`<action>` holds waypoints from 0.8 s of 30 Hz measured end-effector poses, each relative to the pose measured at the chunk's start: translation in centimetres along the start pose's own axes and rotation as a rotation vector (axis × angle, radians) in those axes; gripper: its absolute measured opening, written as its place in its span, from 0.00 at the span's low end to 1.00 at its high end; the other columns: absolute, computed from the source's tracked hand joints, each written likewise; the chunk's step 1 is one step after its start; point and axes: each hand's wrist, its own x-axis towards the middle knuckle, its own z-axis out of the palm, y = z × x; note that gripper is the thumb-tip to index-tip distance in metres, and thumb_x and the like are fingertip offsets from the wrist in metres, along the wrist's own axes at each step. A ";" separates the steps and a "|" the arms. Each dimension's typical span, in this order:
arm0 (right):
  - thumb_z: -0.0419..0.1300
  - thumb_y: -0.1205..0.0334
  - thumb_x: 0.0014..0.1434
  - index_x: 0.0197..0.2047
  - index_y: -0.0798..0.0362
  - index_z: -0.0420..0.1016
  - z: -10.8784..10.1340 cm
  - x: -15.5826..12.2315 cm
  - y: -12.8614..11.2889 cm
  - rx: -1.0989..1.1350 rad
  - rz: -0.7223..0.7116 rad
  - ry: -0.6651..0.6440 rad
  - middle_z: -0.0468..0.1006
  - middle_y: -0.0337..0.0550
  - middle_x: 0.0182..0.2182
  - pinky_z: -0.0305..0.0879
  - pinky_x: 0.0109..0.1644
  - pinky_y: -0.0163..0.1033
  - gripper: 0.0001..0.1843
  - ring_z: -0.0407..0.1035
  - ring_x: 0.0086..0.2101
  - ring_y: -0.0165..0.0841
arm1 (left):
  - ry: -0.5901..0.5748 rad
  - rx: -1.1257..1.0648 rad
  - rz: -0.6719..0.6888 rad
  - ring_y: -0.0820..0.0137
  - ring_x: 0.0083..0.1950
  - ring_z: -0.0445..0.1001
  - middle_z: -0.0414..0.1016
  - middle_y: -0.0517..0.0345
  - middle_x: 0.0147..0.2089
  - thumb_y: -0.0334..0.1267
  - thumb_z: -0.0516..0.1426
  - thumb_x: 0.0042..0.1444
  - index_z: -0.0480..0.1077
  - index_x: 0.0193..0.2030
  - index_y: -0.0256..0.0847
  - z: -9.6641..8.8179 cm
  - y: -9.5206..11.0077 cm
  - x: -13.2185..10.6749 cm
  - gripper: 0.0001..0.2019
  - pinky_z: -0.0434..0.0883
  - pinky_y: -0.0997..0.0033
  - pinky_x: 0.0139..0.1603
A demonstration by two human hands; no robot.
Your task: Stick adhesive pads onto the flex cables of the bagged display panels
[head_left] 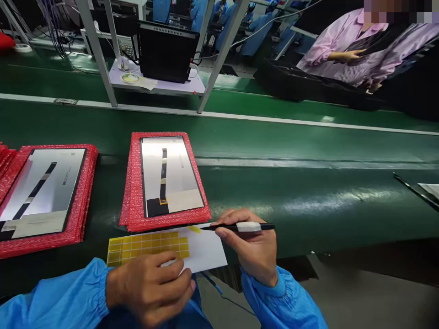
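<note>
My left hand is closed on the near edge of a white sheet that carries a grid of yellow tape pieces. My right hand pinches black tweezers with a white band. Their tip holds one small yellow tape piece just above the sheet's far edge. Directly beyond lies a display panel with a flex cable, resting on red bubble wrap on the green conveyor belt.
A second panel on red bubble wrap lies to the left. A white shelf frame with a black box stands beyond the belt. A person in a pink coat sits at far right. A dark tool lies at the right edge.
</note>
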 end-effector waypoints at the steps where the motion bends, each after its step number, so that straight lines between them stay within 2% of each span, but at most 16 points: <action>1: 0.78 0.50 0.54 0.33 0.48 0.79 0.4 0.7 -0.5 -0.010 -0.004 0.008 0.82 0.45 0.29 0.73 0.32 0.42 0.15 0.76 0.29 0.39 | 0.004 0.024 -0.024 0.62 0.47 0.82 0.84 0.47 0.47 0.31 0.56 0.67 0.79 0.48 0.35 -1.2 -0.2 0.3 0.10 0.82 0.60 0.50; 3: 0.78 0.48 0.54 0.34 0.49 0.79 1.3 2.0 -1.1 -0.027 0.003 0.000 0.81 0.45 0.30 0.73 0.32 0.42 0.17 0.76 0.30 0.39 | 0.026 0.098 -0.119 0.61 0.51 0.82 0.84 0.47 0.47 0.31 0.58 0.66 0.78 0.49 0.35 -3.1 -1.4 0.3 0.09 0.82 0.58 0.55; 5: 0.78 0.47 0.53 0.35 0.49 0.78 2.4 3.4 -1.4 -0.037 -0.001 -0.023 0.81 0.45 0.32 0.74 0.36 0.42 0.18 0.76 0.32 0.39 | 0.088 0.168 -0.233 0.59 0.53 0.82 0.84 0.46 0.48 0.32 0.60 0.65 0.76 0.52 0.35 -4.2 -3.3 -0.5 0.10 0.81 0.55 0.57; 8: 0.77 0.48 0.52 0.34 0.50 0.77 3.8 5.0 -1.4 -0.050 -0.018 -0.061 0.82 0.45 0.35 0.75 0.39 0.41 0.19 0.77 0.35 0.39 | 0.127 0.162 -0.302 0.56 0.54 0.82 0.84 0.44 0.49 0.34 0.61 0.64 0.75 0.54 0.35 -4.4 -6.5 -2.3 0.13 0.81 0.53 0.55; 11: 0.77 0.47 0.52 0.34 0.50 0.76 4.9 6.1 -1.4 -0.062 0.027 -0.096 0.81 0.45 0.32 0.73 0.35 0.40 0.19 0.76 0.34 0.39 | 0.151 0.058 -0.282 0.55 0.57 0.80 0.83 0.42 0.51 0.35 0.59 0.64 0.74 0.57 0.35 -3.7 -8.3 -3.8 0.16 0.81 0.53 0.55; 16: 0.77 0.46 0.50 0.32 0.49 0.75 6.2 6.7 -2.1 -0.073 0.094 -0.151 0.80 0.45 0.30 0.73 0.35 0.42 0.20 0.77 0.38 0.44 | 0.235 -0.009 -0.256 0.52 0.61 0.78 0.82 0.39 0.54 0.39 0.56 0.67 0.70 0.65 0.33 -2.3 -8.5 -5.4 0.22 0.79 0.50 0.57; 19: 0.77 0.48 0.50 0.31 0.49 0.75 6.9 6.7 -2.4 -0.037 0.133 -0.178 0.80 0.44 0.29 0.74 0.37 0.43 0.19 0.78 0.40 0.45 | 0.243 -0.029 -0.244 0.50 0.63 0.76 0.81 0.36 0.55 0.42 0.55 0.68 0.70 0.65 0.30 -1.7 -8.5 -5.9 0.23 0.78 0.47 0.57; 24: 0.77 0.53 0.49 0.31 0.49 0.75 7.4 7.0 -2.0 -0.017 0.175 -0.183 0.80 0.44 0.29 0.74 0.36 0.43 0.16 0.78 0.39 0.45 | 0.248 -0.036 -0.251 0.50 0.64 0.76 0.80 0.36 0.55 0.40 0.54 0.69 0.70 0.64 0.30 -1.5 -8.7 -6.1 0.22 0.78 0.47 0.58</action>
